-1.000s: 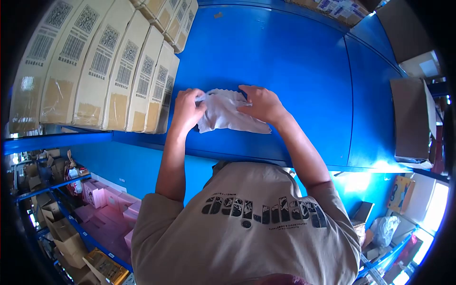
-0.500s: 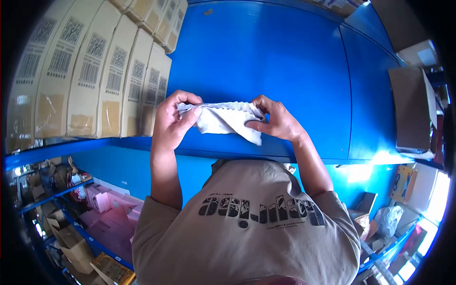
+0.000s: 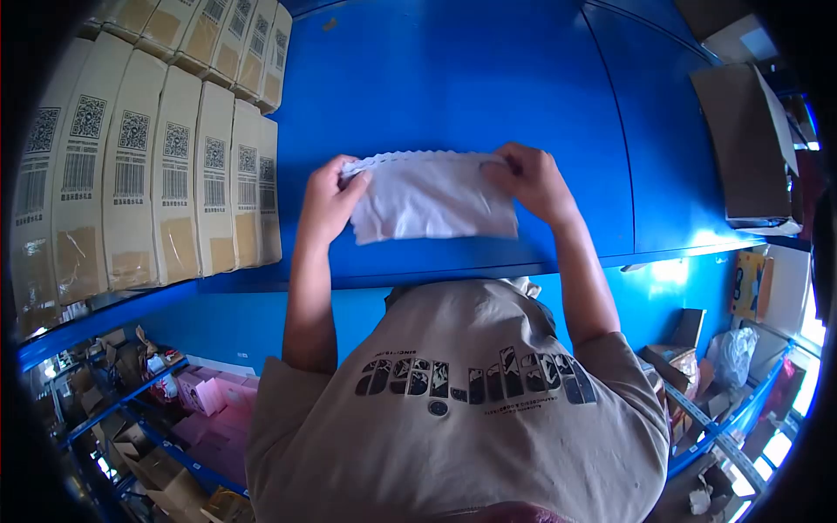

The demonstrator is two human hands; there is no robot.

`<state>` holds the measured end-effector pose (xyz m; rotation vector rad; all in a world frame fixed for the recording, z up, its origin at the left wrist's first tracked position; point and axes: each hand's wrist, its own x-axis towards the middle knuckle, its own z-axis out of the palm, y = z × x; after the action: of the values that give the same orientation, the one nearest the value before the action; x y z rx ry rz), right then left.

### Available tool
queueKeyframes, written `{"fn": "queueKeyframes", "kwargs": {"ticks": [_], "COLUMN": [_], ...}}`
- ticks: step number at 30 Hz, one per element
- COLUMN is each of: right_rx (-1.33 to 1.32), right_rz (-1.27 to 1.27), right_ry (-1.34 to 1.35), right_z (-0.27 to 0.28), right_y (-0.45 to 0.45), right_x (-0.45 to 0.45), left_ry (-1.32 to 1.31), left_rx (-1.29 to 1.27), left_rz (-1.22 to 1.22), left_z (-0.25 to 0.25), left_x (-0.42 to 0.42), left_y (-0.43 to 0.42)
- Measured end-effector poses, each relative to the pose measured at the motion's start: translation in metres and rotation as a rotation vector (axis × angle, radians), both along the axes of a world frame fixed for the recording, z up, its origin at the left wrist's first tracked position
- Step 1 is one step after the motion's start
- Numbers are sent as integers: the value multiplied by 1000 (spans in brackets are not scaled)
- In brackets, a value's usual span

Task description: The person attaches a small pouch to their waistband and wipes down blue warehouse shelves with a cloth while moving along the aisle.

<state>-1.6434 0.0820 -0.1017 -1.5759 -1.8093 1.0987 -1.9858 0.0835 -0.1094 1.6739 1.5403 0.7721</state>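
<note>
A white cloth with a wavy top edge hangs stretched between my two hands, above the blue surface. Its lower edge droops and a few creases run through it. At its upper left corner my left hand is closed, thumb in front, pinching the edge. My right hand grips the upper right corner, with its fingers curled and partly out of sight behind the fabric.
Brown cardboard boxes with printed codes stand in rows on the left of the blue surface. An open carton sits at the right. Below are shelves with pink boxes and a clear plastic bag.
The cloth was bunched and folded between my hands; now it is spread wider and hangs flatter. My right hand has moved up and outward. The view has shifted slightly.
</note>
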Motion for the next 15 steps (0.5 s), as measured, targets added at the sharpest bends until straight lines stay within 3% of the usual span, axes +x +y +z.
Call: {"fn": "queueKeyframes", "kwargs": {"ticks": [1,7,11,15], "right_rx": [108,466,472,382], "right_rz": [-109,-254,-73,-68], "right_ry": [-364,-186,-333,-356], "right_z": [-6,-18,-22,-24], "right_y": [3,-4,2,11], "right_x": [-5,-8,-19,-21], "left_ry": [203,196,522,499], "left_rx": [-38,330,601,438], "left_rz": [30,172,33,17], "left_z": [-15,-11,-8,-25], "left_x": [-2,15,18,13], "left_y": [5,-5,-8,-8]}}
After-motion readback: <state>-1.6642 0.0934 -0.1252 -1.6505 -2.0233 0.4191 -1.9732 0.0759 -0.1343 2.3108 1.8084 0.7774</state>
